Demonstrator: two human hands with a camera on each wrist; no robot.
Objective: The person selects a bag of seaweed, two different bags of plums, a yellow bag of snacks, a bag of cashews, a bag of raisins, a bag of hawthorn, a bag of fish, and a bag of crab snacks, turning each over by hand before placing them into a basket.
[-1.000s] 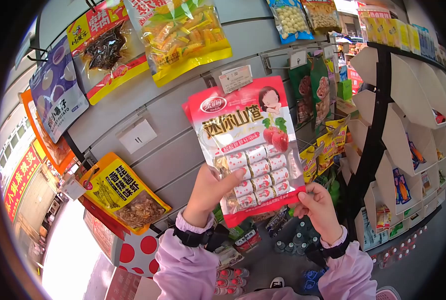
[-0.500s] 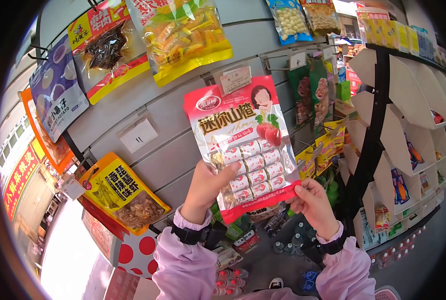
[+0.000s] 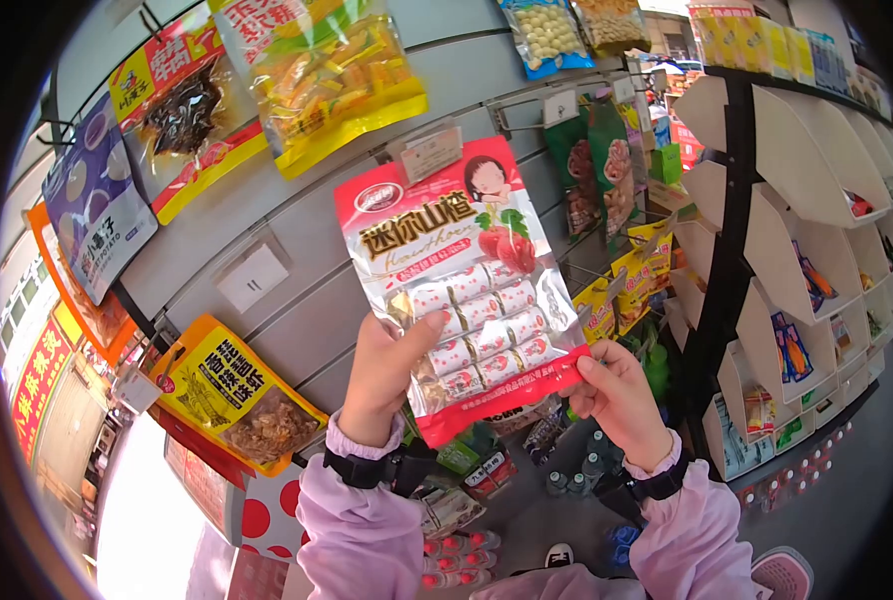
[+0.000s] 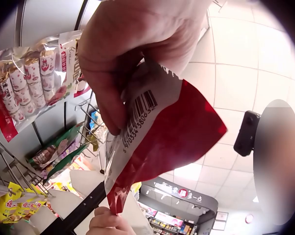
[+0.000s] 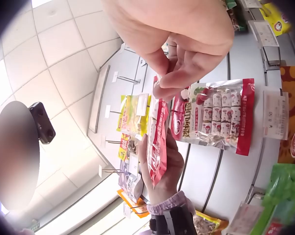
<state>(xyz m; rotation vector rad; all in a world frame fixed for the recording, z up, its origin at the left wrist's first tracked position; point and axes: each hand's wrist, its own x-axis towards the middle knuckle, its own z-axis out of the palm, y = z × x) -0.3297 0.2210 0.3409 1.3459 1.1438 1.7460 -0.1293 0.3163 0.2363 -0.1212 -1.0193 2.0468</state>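
Observation:
In the head view a red and silver bag of hawthorn candy (image 3: pixel 467 300) faces me, its wrapped rolls visible through the clear window. My left hand (image 3: pixel 382 375) grips its left side, thumb across the front and fingers behind. At the lower right corner, my right hand (image 3: pixel 622 400) pinches the red bottom edge between thumb and fingers. The left wrist view shows the bag's back with a barcode (image 4: pixel 142 107). Beyond the held bag, a matching candy bag (image 5: pixel 221 115) hangs on the wall, seen in the right wrist view.
A price tag (image 3: pixel 432 152) overlaps the held bag's top. Other snack bags hang around it, including a yellow bag (image 3: pixel 327 90) above and a yellow and black one (image 3: pixel 237 395) at lower left. White bins (image 3: pixel 807 240) stand at right; several bottles (image 3: pixel 457 560) are below.
The held bag has shifted left and tilted slightly, covering the edge of a bag behind it that showed earlier. Lately the whole head view has swung a little right. Both hands keep their hold.

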